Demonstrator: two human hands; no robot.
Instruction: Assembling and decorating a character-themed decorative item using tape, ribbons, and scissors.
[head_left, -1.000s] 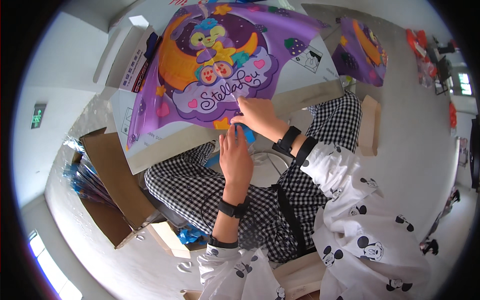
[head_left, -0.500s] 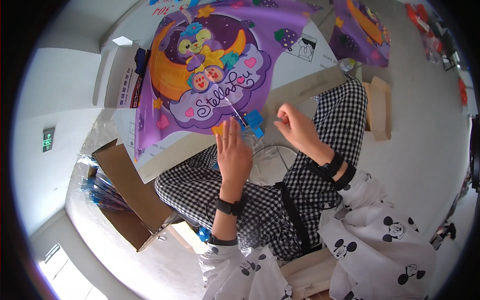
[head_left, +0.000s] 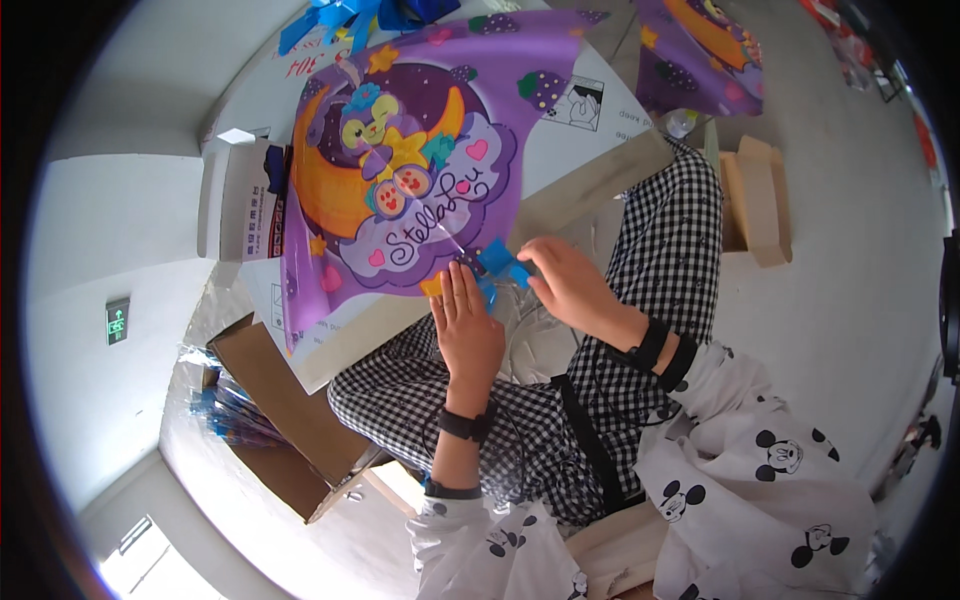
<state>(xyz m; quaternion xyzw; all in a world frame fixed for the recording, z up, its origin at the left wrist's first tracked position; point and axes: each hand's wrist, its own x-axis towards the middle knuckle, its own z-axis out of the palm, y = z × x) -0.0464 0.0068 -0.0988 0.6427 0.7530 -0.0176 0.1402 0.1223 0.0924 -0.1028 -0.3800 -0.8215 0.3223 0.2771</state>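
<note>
A purple printed sheet, which looks like a kite (head_left: 500,60), lies on the work surface before me, with a cartoon animal on a moon. A thin pale rod (head_left: 452,238) runs along its middle toward the near edge. At that edge sits a folded blue strip (head_left: 496,257) of thin, shiny material. My left hand (head_left: 470,335) lies flat beside it, fingers extended over the sheet's near edge. On the other side, my right hand (head_left: 572,288) is closed, thumb and fingertips pinching the strip's right end. Its fingers partly hide that end.
Blue ribbons (head_left: 365,15) lie at the far edge. Another purple sheet (head_left: 695,60) hangs at far right. An open carton (head_left: 290,420) with wrapped items stands at left, a smaller box (head_left: 760,205) at right. A tape dispenser box (head_left: 245,205) is left of the sheet.
My right hand has moved left and down to the blue strip and closed on its end. My left hand stays flat at the sheet's edge. The view has shifted slightly.
</note>
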